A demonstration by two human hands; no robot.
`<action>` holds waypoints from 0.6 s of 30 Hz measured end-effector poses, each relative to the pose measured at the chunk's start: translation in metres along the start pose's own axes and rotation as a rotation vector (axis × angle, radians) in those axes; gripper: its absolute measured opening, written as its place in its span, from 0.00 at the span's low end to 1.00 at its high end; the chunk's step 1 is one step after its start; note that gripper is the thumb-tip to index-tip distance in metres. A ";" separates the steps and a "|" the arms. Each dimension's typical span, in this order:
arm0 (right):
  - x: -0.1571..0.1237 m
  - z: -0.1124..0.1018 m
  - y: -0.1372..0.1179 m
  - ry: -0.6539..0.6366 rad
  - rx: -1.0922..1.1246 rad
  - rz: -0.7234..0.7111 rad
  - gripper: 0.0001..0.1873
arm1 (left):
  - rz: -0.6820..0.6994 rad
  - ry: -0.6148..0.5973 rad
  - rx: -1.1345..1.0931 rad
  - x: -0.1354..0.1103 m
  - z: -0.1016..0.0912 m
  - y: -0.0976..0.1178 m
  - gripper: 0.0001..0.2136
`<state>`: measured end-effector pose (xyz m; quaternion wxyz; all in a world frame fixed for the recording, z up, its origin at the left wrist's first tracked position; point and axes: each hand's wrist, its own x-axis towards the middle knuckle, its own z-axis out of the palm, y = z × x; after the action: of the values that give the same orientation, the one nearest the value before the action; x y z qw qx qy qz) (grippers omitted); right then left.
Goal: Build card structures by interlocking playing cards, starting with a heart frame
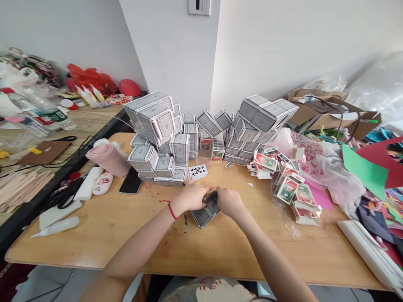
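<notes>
My left hand [191, 197] and my right hand [230, 202] meet over the middle of the wooden table [126, 235]. Both are closed on one grey-patterned deck of cards [206, 212], which rests tilted on the tabletop between them. A red string circles my left wrist. Just beyond my hands lies a single face-up card with black clubs [198, 171]. Behind it, stacks of wrapped grey card decks [157, 138] are piled up, with another heap [261, 121] to the right.
Empty red-and-green card boxes [289, 184] lie in a plastic wrap at right. A black phone [131, 183], pink roll [108, 158], scissors [64, 196] and white bottle [55, 227] sit at left. Coloured paper [365, 172] and a cardboard box [330, 113] crowd the right side.
</notes>
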<state>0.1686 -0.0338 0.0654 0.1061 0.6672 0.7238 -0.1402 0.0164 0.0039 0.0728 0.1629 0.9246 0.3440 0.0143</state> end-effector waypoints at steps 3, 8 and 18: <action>-0.001 -0.001 0.003 0.024 -0.010 -0.018 0.13 | -0.003 -0.013 0.027 -0.007 0.001 -0.012 0.08; 0.011 -0.005 0.002 0.063 -0.027 -0.409 0.10 | 0.003 -0.021 0.047 -0.005 0.011 -0.023 0.08; 0.017 -0.004 -0.005 0.002 -0.136 -0.561 0.12 | 0.007 -0.068 0.004 0.001 0.013 -0.028 0.07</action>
<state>0.1627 -0.0164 0.0637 0.1067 0.4325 0.8880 -0.1145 0.0010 0.0210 0.0516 0.1726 0.9261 0.3351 -0.0175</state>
